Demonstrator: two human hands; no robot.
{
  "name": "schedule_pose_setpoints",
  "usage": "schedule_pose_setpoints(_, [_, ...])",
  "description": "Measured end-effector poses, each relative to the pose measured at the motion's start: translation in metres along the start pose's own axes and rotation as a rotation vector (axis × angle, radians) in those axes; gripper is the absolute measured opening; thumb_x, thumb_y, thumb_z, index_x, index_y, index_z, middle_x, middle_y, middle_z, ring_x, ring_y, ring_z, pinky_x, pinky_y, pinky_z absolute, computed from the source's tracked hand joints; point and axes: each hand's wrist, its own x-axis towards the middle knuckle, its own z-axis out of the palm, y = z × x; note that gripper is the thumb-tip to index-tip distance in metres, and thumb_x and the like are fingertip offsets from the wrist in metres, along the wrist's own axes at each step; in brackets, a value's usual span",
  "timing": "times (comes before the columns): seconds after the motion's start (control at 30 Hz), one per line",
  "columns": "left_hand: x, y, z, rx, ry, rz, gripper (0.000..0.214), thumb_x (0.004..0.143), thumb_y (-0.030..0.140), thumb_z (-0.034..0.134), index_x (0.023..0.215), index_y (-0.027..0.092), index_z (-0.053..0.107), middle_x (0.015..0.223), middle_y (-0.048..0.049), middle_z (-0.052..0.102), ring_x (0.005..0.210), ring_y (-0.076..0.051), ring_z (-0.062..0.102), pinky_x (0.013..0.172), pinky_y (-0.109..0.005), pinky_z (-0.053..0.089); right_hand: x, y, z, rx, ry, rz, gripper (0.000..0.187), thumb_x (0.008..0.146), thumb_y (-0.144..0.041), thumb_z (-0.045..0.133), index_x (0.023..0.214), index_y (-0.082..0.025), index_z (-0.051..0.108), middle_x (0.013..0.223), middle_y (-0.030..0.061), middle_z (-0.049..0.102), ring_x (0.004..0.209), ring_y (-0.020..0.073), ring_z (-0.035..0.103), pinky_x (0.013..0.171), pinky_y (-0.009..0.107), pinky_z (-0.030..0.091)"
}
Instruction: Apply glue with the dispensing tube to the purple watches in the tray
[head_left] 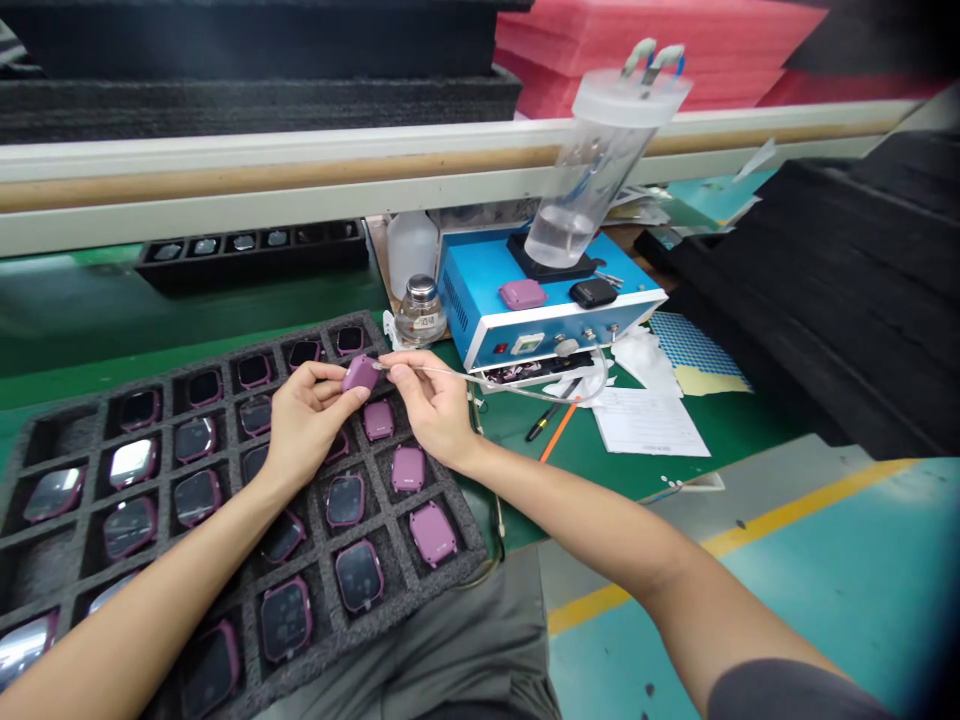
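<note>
My left hand point(309, 420) is closed on a purple watch case point(361, 373), pinching its edges above the foam tray. In my right hand point(431, 405), closed in a pinch, is the end of a thin clear tube point(480, 379), its tip touching or very near the case's side. The tube runs to the front of a blue dispenser box point(480, 270). Beneath both hands lies the dark grey foam tray point(450, 560), its compartments holding many watch cases. Most show dark screens; several in the right column, such as this purple case point(433, 532), lie back side up.
On the blue box stand a clear cylinder point(574, 190) with liquid, a purple case point(523, 293) and a black case point(593, 292). A glass bottle point(421, 312) stands left of it. Pens point(559, 430) and paper point(651, 420) lie right. A shelf rail point(300, 170) crosses behind.
</note>
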Motion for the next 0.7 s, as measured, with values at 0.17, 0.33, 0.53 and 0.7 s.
schedule_pose_setpoints(0.17, [0.0004,-0.0004,0.001,-0.003,-0.006,-0.001,0.053,0.058,0.038,0.098,0.089,0.017,0.061,0.083,-0.0045,0.077,0.068,-0.013,0.07,0.068,-0.023,0.058,0.0,0.0005,-0.0005,-0.017,-0.011,0.015,0.025,0.101,-0.042,0.061,0.104,-0.02,0.073,0.107,0.0073,0.076,0.098,0.0164,0.073,0.086,0.029,0.063])
schedule_pose_setpoints(0.33, [0.0007,-0.001,0.0013,-0.023,-0.006,-0.011,0.054,0.056,0.036,0.099,0.09,0.017,0.061,0.083,-0.0041,0.077,0.067,-0.012,0.07,0.069,-0.021,0.058,0.0,0.001,-0.0002,0.004,-0.005,-0.001,0.024,0.101,-0.041,0.062,0.104,-0.02,0.074,0.107,0.0069,0.076,0.097,0.016,0.074,0.086,0.029,0.063])
schedule_pose_setpoints(0.53, [0.0004,-0.0008,0.0008,-0.004,-0.003,-0.008,0.056,0.056,0.039,0.099,0.089,0.017,0.061,0.081,-0.0039,0.075,0.069,-0.014,0.071,0.07,-0.024,0.059,0.0001,0.001,0.0,-0.013,-0.013,0.021,0.027,0.101,-0.045,0.061,0.105,-0.021,0.073,0.108,0.007,0.076,0.097,0.0166,0.073,0.088,0.03,0.063])
schedule_pose_setpoints(0.7, [0.0008,-0.002,0.0002,-0.004,-0.024,0.007,0.054,0.058,0.038,0.099,0.09,0.017,0.061,0.083,-0.0046,0.076,0.071,-0.013,0.072,0.071,-0.022,0.059,-0.0005,0.002,0.0,-0.002,-0.014,0.014,0.026,0.102,-0.043,0.061,0.106,-0.02,0.073,0.108,0.0071,0.076,0.098,0.0163,0.073,0.088,0.029,0.063])
